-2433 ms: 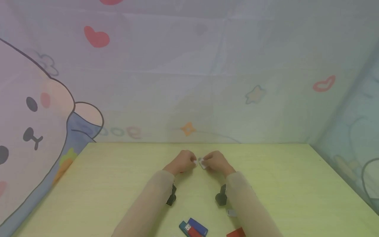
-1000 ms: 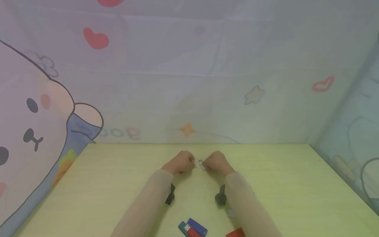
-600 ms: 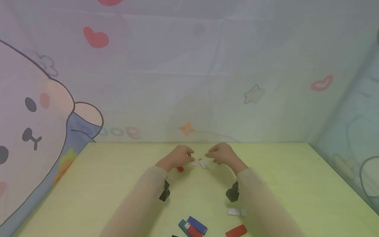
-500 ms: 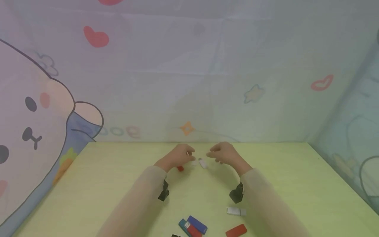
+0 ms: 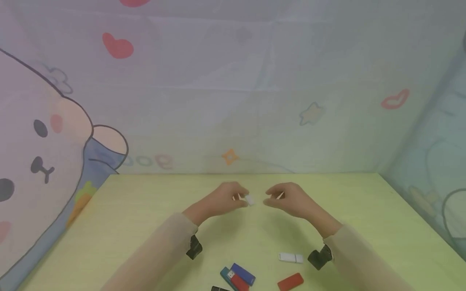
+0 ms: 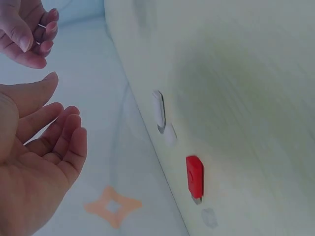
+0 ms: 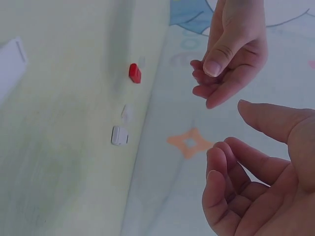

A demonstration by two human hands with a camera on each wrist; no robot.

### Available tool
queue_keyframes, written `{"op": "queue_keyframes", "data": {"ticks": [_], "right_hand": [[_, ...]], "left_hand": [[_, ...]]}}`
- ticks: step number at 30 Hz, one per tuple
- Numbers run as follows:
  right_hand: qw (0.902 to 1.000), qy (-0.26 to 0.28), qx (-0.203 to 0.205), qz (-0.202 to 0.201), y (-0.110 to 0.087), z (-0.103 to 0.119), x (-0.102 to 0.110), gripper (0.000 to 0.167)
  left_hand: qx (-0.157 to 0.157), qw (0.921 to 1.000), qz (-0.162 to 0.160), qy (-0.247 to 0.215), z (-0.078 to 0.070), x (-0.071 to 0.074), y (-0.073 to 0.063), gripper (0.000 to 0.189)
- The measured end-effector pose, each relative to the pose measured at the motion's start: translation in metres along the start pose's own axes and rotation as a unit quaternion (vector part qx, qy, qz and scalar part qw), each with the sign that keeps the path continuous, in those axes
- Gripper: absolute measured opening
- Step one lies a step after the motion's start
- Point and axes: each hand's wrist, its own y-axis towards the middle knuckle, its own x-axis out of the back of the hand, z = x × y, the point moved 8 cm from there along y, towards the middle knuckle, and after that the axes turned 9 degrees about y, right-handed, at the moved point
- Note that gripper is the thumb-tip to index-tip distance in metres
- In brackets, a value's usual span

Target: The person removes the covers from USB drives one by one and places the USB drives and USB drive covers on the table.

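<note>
Both hands hover over the far part of the table with nothing between the fingers. My left hand has its thumb and fingers loosely bent and apart, and in the head view it overlaps a white USB stick. Facing it from the right is my right hand, relaxed the same way. In the left wrist view the white USB stick lies on the tabletop with a small pale piece at its metal end. A red USB stick lies beyond, near another pale piece; my left hand hides it in the head view.
At the front of the table a blue USB stick, a teal one and a red one lie bunched. Nearby are a white stick, a red piece and a black item. A printed cloth hangs behind.
My fingers were pinching small white things close over the table. The right hand let go of the white USB stick, and both hands have lifted off and drawn back, the right one also outward.
</note>
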Motion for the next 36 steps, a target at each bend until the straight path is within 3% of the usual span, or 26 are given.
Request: {"op": "queue_keyframes", "data": {"ticks": [7,15,23,36], "right_hand": [[0.9998,-0.002,0.020,-0.008,-0.031,0.007,0.004,0.036],[0.9994,0.003,0.035,-0.006,-0.056,0.002,0.007,0.036],[0.9986,0.006,0.051,-0.016,-0.077,-0.007,0.008,0.033],[0.9981,0.023,0.055,-0.015,-0.093,-0.037,0.000,0.031]], "left_hand": [[-0.014,0.9995,0.014,-0.023,-0.022,-0.009,-0.012,0.033],[-0.041,0.9986,0.027,-0.019,-0.045,-0.027,-0.014,0.032],[-0.048,0.9963,0.069,-0.016,-0.054,-0.054,-0.009,0.036],[-0.069,0.9902,0.116,0.036,-0.065,-0.086,-0.005,0.036]]}}
